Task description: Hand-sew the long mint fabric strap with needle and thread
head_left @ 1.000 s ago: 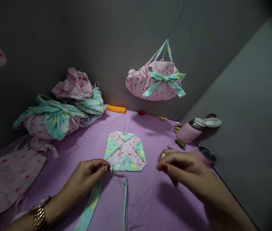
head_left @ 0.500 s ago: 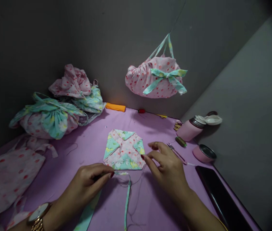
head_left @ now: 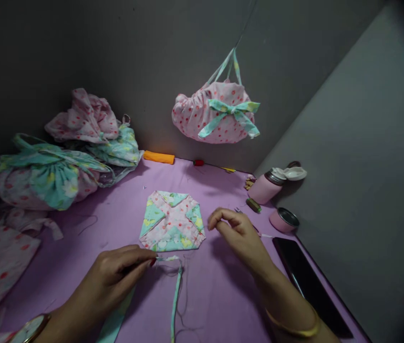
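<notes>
My left hand pinches one end of a narrow mint fabric cord. From those fingertips the cord runs right, then bends down toward the front edge. Loose dark thread trails beside it. My right hand hovers to the right, thumb and fingers closed together; anything in them is too small to make out. Between and beyond both hands lies a folded pink and mint fabric piece with triangular flaps. A flat mint strip passes under my left forearm.
Fabric bags pile up at the left. A pink bag hangs from a string. On the right are a pink bottle, a round pink cap, a green thread spool and a black phone-like slab. Scissors lie partly behind my right hand.
The view has shifted, so everything sits further left. My right hand has moved away from the folded fabric, its fingers drawn closer together. My left hand still pinches the cord.
</notes>
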The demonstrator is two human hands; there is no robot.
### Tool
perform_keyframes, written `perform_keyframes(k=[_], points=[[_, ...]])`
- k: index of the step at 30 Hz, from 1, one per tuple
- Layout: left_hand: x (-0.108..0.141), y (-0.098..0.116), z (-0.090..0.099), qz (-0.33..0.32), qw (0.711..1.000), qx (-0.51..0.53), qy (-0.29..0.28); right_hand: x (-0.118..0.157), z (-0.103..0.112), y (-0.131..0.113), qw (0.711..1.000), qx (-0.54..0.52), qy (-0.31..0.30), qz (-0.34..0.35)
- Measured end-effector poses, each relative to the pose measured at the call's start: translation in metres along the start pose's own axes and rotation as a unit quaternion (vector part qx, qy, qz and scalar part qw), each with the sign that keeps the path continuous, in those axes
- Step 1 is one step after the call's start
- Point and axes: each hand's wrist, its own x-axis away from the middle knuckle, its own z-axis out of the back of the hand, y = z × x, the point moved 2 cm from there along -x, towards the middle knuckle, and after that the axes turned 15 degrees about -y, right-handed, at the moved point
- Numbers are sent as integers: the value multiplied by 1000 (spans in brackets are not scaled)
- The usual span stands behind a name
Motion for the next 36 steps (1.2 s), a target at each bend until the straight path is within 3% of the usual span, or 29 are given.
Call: perform_keyframes(k=[5,10,16,21,26,30,34,36], points=[[1,-7,-3,6,1000,0,4,-4,4,15,987,-156,-13,-42],[3,-11,-6,-2,1000,10,16,-5,7,27,977,-188,2,-100],[3,-14,-8,1,1000,18,18,-4,11,26,971,-207,-79,-92],[5,-18,-9,-4,999,23,21,-6,13,30,973,-208,-57,-84],[4,-11,-7,-4,1000,24,18,-7,14,31,985,-155,14,-69],[0,2,-4,-11,1000,24,-17,-3,-15,24,987,-146,-39,-49],[-1,7,-4,-9,999,14,-30,2,-60,15,955,-242,-150,-88],[0,7,-5,-14,999,12,-37,3,-75,11,941,-278,-173,-87]])
